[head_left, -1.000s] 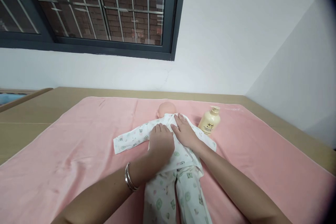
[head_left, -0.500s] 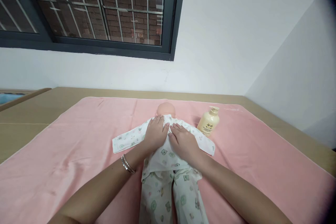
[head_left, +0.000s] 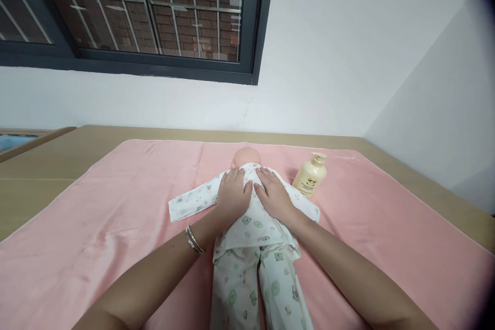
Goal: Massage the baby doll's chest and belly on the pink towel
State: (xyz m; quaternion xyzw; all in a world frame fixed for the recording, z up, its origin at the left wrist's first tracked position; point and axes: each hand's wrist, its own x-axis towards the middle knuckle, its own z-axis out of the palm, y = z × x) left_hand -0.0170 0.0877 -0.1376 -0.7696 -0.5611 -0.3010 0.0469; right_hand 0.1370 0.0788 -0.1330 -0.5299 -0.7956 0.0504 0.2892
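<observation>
A baby doll (head_left: 247,156) in a white printed top (head_left: 253,227) and matching trousers (head_left: 237,289) lies with its head at the far end and its sleeves spread out sideways. Its face does not show. My left hand (head_left: 234,193) rests flat on the left of the upper body, fingers stretched toward the head. On the other side my right hand (head_left: 274,195) lies flat too, its thumb close to the left thumb. Neither hand grips anything. A cream pump bottle (head_left: 310,175) stands just beyond the doll's right-hand sleeve.
A pink cloth (head_left: 127,191) with some creases covers most of the wooden surface (head_left: 50,160). Behind it rises a white wall (head_left: 317,62) with a dark-framed, barred window (head_left: 154,64). Something light blue (head_left: 15,142) shows at the far left.
My right hand has shifted slightly, its fingers now pointing more toward the doll's head. My left hand stays on the upper body. The whole view has moved a little.
</observation>
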